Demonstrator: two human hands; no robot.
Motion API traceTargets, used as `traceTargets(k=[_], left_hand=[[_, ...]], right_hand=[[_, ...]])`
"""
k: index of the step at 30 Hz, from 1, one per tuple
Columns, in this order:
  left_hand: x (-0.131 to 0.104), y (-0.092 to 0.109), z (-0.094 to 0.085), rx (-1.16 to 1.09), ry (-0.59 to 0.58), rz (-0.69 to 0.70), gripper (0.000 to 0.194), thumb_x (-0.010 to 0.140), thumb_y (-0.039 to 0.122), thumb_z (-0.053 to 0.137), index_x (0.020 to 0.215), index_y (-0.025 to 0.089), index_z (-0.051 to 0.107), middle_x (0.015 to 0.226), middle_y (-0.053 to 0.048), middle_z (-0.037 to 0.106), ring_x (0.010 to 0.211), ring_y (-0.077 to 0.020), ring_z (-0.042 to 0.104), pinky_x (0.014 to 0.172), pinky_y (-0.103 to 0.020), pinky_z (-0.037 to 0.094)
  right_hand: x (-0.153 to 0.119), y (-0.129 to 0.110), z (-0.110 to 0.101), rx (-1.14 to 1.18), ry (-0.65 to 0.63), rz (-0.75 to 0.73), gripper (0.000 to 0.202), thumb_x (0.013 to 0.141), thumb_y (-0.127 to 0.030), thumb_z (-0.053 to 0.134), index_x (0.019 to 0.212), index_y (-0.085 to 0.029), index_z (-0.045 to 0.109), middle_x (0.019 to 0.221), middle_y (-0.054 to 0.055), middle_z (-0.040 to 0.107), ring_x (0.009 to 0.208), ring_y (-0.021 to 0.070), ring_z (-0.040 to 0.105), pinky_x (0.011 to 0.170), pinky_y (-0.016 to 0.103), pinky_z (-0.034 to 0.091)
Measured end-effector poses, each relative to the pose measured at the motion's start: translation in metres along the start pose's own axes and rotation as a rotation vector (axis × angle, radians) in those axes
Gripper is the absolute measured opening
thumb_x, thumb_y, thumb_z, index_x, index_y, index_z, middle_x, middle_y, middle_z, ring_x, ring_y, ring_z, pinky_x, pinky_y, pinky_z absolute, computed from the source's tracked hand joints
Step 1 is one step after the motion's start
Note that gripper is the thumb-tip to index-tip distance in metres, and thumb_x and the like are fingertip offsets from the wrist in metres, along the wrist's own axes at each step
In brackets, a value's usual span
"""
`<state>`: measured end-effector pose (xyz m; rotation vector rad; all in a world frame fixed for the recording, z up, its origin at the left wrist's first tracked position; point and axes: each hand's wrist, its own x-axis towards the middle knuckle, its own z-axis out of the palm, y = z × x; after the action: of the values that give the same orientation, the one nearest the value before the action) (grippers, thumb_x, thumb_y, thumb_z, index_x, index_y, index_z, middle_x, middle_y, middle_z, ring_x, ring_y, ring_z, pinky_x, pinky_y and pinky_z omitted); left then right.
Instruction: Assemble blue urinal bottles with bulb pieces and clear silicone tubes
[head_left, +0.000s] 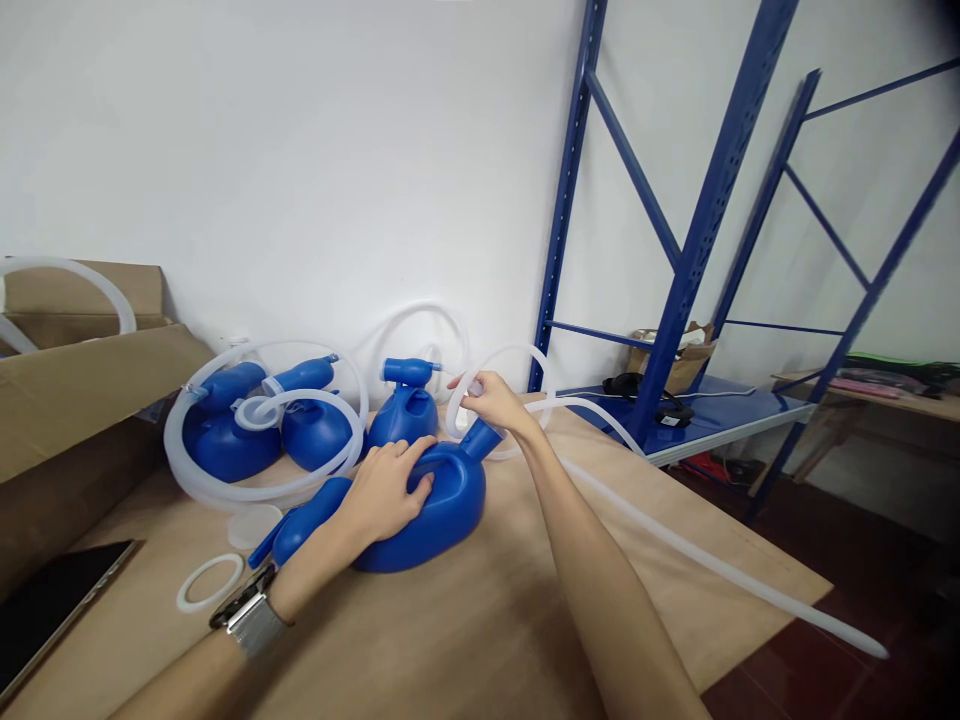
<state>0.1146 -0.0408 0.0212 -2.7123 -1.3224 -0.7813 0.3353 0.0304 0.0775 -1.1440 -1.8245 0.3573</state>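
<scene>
My left hand (pixel 394 488) lies over the handle of a blue plastic bottle (pixel 442 515), its fingers bent around the handle. The bottle's open neck points up and right. Just above that neck, my right hand (pixel 491 398) pinches an end of translucent white tubing (pixel 551 365). A small blue piece (pixel 307 520) rests left of the bottle, partly behind my left wrist. Near it are a translucent round lid (pixel 255 526) and a white ring (pixel 211 583) on the brown table covering (pixel 517 610).
More blue bottles (pixel 403 415) with coiled tubing (pixel 176 445) stand along the wall. An open cardboard box (pixel 90 400) is at the left, above a dark flat panel (pixel 56 600). Loose tubing (pixel 720 550) runs past the right table edge. Blue metal shelving (pixel 705 215) stands at the right.
</scene>
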Motion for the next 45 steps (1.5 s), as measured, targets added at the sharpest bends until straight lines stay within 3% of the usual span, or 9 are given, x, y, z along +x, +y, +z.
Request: traceTargets(k=[8,18,21,25,28,33,36,40,45], left_hand=[[0.002,0.001,-0.004,-0.213,0.033,-0.016,0.039,0.096,0.038,0.051,0.133,0.027,0.059,0.128,-0.007,0.071,0.116,-0.0328,0.066,0.103,-0.049,0.046],[0.005,0.011,-0.013,-0.415,-0.01,-0.062,0.033,0.099,0.051,0.047,0.115,0.029,0.065,0.128,-0.002,0.072,0.106,-0.0286,0.072,0.092,-0.04,0.055],[0.0,0.006,-0.017,-0.407,-0.037,-0.055,0.033,0.099,0.051,0.047,0.115,0.028,0.064,0.125,-0.003,0.073,0.106,-0.03,0.072,0.094,-0.042,0.053],[-0.008,-0.005,-0.028,-0.4,-0.098,-0.024,0.034,0.097,0.05,0.051,0.121,0.029,0.063,0.127,-0.004,0.072,0.115,-0.0305,0.067,0.101,-0.044,0.049],[-0.008,-0.005,-0.032,-0.382,-0.103,-0.031,0.034,0.097,0.049,0.052,0.122,0.028,0.062,0.12,-0.005,0.074,0.109,-0.0303,0.069,0.097,-0.043,0.05],[-0.002,-0.002,-0.039,-0.39,-0.126,-0.062,0.034,0.096,0.049,0.053,0.12,0.027,0.063,0.102,-0.003,0.076,0.095,-0.0276,0.071,0.084,-0.038,0.052],[0.001,-0.009,-0.056,-0.441,-0.146,-0.092,0.036,0.093,0.052,0.056,0.119,0.027,0.064,0.102,-0.002,0.074,0.091,-0.0258,0.069,0.084,-0.037,0.052],[0.002,-0.027,-0.093,-0.598,-0.165,-0.181,0.043,0.09,0.057,0.06,0.124,0.031,0.063,0.108,-0.002,0.072,0.098,-0.0265,0.069,0.084,-0.036,0.055],[-0.008,-0.049,-0.142,-0.803,0.08,-0.309,0.055,0.083,0.064,0.067,0.125,0.029,0.063,0.093,-0.003,0.07,0.084,-0.0244,0.068,0.067,-0.029,0.056]], right_hand=[[0.01,0.003,0.008,-0.079,0.314,0.148,0.034,0.071,-0.012,0.059,0.1,-0.019,0.077,0.095,0.008,0.078,0.09,0.0252,0.071,0.08,0.031,0.052],[0.016,0.006,0.007,0.051,0.363,0.138,0.022,0.064,-0.02,0.06,0.083,-0.015,0.071,0.078,0.004,0.073,0.072,0.0191,0.064,0.067,0.026,0.048],[0.014,0.017,-0.01,0.102,0.42,0.175,0.015,0.063,-0.025,0.06,0.074,-0.017,0.063,0.063,-0.001,0.063,0.059,0.0143,0.054,0.057,0.024,0.042],[0.001,0.031,-0.058,0.136,0.546,0.232,0.015,0.065,-0.033,0.059,0.071,-0.022,0.05,0.051,-0.009,0.041,0.048,0.0106,0.036,0.048,0.024,0.028],[-0.005,0.031,-0.074,0.161,0.457,0.212,0.024,0.06,-0.036,0.068,0.071,-0.021,0.052,0.052,-0.009,0.043,0.048,0.0101,0.036,0.049,0.024,0.028],[0.001,0.016,-0.055,-0.053,0.074,0.157,0.026,0.069,-0.043,0.067,0.078,-0.019,0.063,0.06,-0.005,0.056,0.054,0.0124,0.044,0.057,0.026,0.034],[0.002,0.011,-0.052,-0.142,0.099,0.156,0.03,0.076,-0.047,0.062,0.078,-0.018,0.065,0.067,-0.001,0.061,0.062,0.0153,0.051,0.063,0.028,0.037],[-0.002,0.0,-0.064,-0.19,0.196,0.169,0.038,0.08,-0.057,0.061,0.074,-0.019,0.063,0.055,-0.005,0.049,0.054,0.0142,0.043,0.058,0.028,0.033],[-0.009,-0.037,-0.059,-0.113,0.472,-0.03,0.032,0.086,-0.05,0.061,0.074,-0.021,0.06,0.055,-0.006,0.045,0.051,0.0128,0.04,0.053,0.027,0.032]])
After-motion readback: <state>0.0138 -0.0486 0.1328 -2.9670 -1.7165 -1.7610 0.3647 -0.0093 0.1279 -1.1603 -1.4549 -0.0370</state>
